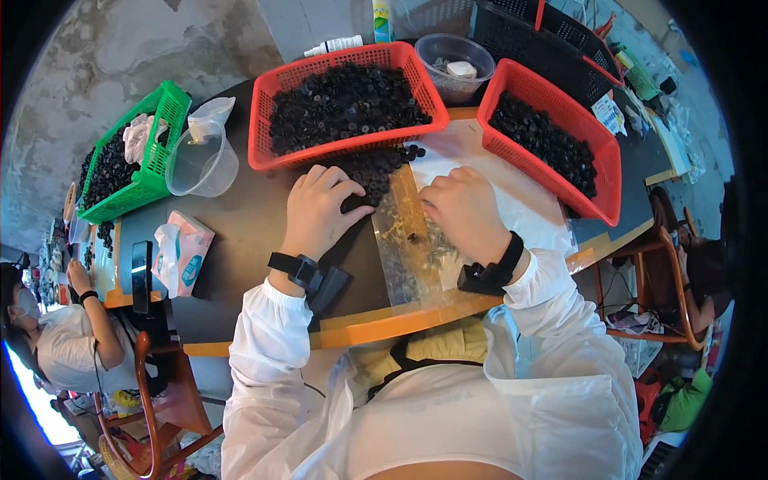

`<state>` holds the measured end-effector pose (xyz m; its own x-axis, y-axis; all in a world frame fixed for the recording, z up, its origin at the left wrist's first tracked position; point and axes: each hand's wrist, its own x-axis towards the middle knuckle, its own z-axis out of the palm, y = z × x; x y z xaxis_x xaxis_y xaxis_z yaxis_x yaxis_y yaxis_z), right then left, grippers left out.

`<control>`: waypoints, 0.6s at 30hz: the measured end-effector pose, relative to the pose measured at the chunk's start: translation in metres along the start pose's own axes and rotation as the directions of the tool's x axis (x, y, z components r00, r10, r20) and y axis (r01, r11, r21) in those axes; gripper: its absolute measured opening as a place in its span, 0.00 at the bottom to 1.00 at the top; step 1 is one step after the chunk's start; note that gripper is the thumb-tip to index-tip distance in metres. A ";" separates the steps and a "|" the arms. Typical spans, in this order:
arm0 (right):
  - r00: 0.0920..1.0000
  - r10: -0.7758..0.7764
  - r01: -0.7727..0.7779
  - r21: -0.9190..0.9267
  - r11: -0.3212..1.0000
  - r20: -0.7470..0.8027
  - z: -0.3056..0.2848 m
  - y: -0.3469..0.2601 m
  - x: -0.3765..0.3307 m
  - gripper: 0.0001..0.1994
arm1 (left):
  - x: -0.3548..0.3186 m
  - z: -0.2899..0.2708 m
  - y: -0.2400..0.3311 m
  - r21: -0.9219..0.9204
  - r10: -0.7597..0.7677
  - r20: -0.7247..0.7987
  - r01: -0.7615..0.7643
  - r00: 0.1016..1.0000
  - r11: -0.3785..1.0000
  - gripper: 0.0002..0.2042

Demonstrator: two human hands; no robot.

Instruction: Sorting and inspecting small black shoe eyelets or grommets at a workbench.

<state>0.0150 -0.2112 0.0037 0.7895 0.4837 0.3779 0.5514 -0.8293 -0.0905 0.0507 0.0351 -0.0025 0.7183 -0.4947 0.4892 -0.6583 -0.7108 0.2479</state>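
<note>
A pile of small black round discs [374, 172] lies on the table, just in front of the middle red basket. My left hand [324, 206] is at the pile's left edge, thumb and forefinger pinched on a black disc [353, 202]. To its right, my right hand [464, 206] is over a clear plastic sheet [400, 268], its fingers curled and drawn together. Whatever may be between those fingertips is too small to make out. Both wrists wear black straps with small boxes.
Similar black parts fill the middle red basket [352, 145], the right red basket [548, 178] and a green basket [144, 190]. A clear tub [200, 166], tissue pack [194, 250] and phone [142, 276] are leftward. Behind stand another tub [456, 88] and a black crate [552, 50]. Someone sits at left.
</note>
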 end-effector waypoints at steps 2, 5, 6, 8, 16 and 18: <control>0.997 0.057 -0.055 0.048 0.997 -0.044 0.001 0.001 -0.003 0.02 | -0.001 0.004 0.000 -0.004 0.002 -0.003 -0.002 1.000 1.000 0.10; 0.994 0.111 -0.111 0.052 0.992 0.008 0.000 0.002 -0.004 0.03 | -0.003 0.008 -0.002 -0.042 -0.009 -0.002 0.008 1.000 0.999 0.10; 0.993 0.114 -0.114 0.053 0.992 0.013 0.001 0.003 -0.005 0.03 | -0.003 0.008 -0.001 -0.055 -0.005 -0.006 0.005 1.000 0.998 0.09; 0.998 0.061 -0.058 0.103 0.993 -0.025 0.001 0.006 -0.006 0.02 | -0.003 0.005 0.004 -0.070 -0.004 -0.008 0.003 1.000 0.998 0.09; 0.985 0.159 -0.134 0.280 0.951 -0.068 0.008 0.008 -0.003 0.04 | -0.008 0.011 0.016 -0.315 -0.077 -0.073 0.051 0.994 0.948 0.14; 0.981 0.187 -0.160 0.344 0.925 -0.047 0.009 0.011 -0.003 0.05 | -0.006 0.008 0.020 -0.333 -0.085 -0.070 0.057 0.994 0.941 0.13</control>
<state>0.0215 -0.2187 -0.0068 0.8650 0.3065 0.3974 0.4769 -0.7485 -0.4607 0.0350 0.0199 -0.0071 0.7541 -0.3966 0.5235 -0.6537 -0.5306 0.5396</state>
